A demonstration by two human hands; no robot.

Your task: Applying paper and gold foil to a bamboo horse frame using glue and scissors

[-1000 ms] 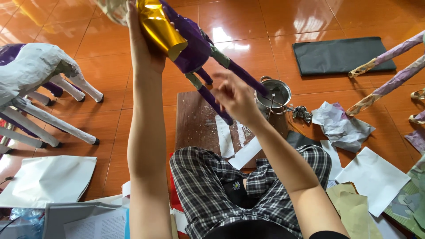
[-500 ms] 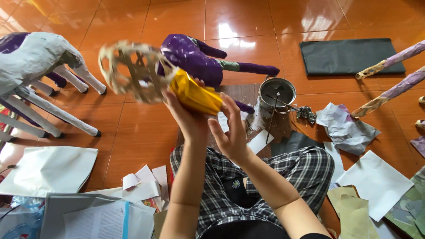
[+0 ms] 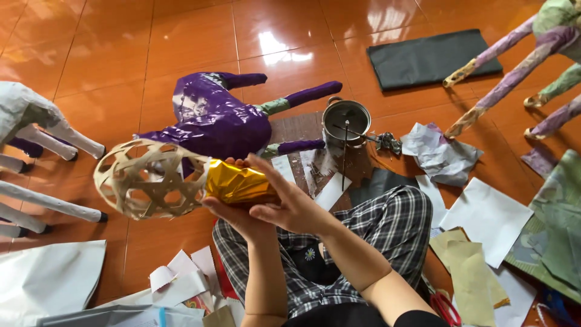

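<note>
The purple paper-covered animal figure (image 3: 224, 124) has come down from the air in the last second: it was lifted overhead, and now it lies on its side over the tiled floor (image 3: 121, 54), its purple legs pointing toward the metal pot (image 3: 346, 119). Its front end is in hand: a woven bamboo-strip head frame (image 3: 151, 180), still bare, joined to a neck wrapped in gold foil (image 3: 239, 183). The left hand (image 3: 233, 212) cups the gold neck from below, fingers curled closed around it. The right hand (image 3: 290, 206) lies over the top of the same neck, fingers half spread and pressing on the foil, not clamped. Judging from this, the figure has been turned so the gold wrapping faces up for smoothing. Beyond the figure's legs, the pot has a thin stick resting across it. Nearer the person than the figure, white paper scraps (image 3: 181, 278) lie on the floor beside the checked trousers (image 3: 387, 230).
</note>
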